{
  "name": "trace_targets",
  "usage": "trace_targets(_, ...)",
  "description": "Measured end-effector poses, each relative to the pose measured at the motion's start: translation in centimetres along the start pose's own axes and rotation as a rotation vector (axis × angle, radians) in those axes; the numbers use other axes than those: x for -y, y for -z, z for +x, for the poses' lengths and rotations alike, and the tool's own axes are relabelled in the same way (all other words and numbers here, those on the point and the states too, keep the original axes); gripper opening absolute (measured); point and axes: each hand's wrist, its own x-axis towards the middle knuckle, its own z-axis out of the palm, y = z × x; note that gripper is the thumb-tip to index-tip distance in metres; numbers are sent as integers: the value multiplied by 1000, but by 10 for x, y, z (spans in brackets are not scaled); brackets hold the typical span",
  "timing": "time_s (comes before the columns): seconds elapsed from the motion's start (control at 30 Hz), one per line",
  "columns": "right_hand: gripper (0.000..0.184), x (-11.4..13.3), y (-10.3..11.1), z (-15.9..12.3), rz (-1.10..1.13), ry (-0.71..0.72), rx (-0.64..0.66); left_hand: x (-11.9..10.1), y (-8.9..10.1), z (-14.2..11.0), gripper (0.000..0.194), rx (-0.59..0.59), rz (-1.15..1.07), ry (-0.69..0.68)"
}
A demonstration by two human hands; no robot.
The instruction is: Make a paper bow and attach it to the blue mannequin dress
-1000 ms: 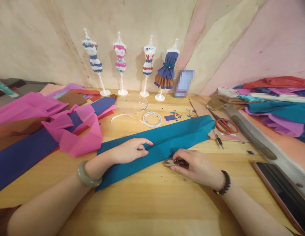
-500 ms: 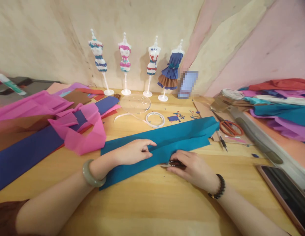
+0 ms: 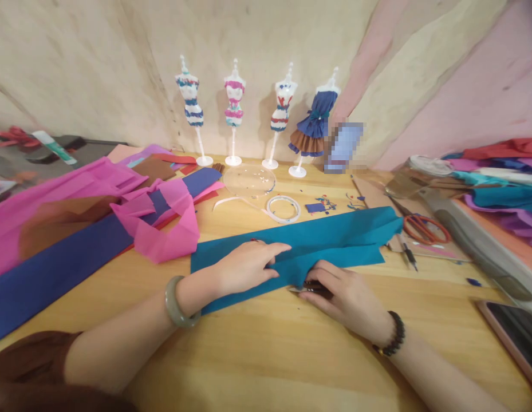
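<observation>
A long strip of teal fabric lies slantwise over the wooden table, with a loose fold toward its right end. My left hand rests flat on the strip, index finger stretched out and thumb apart, holding nothing. By the near edge of the fabric, my right hand is closed around a small dark-handled cutting tool with silver dots on its handle. A short metal blade pokes out to the left, close to the fabric edge. The fingers hide much of the tool, so its exact kind is unclear.
Four small dress forms stand along the wall, the rightmost in a blue and brown dress. Pink fabric and a blue strip lie left. A tape roll, orange-handled scissors, a pen and a phone are around.
The whole view has shifted, so most things appear farther right. Both hands keep nearly the same pose at the teal fabric, the right still holding the tool.
</observation>
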Motion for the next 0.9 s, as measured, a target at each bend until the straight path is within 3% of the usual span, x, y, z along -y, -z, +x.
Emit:
trace_targets(0.2, 23, 2, -1, 2, 2, 9, -17, 10, -5, 3, 54, -12, -62, -51)
trace_targets(0.33, 25, 3, 0, 3, 7, 20, -22, 10, -1, 3, 37, -10, -82, -10)
trace_targets(0.53, 24, 4, 0, 5, 6, 41, -13, 14, 2, 4, 5, 57, 3, -165)
trace_targets(0.9, 21, 2, 1, 8, 23, 59, -7, 16, 3, 6, 21, 102, 147, -295)
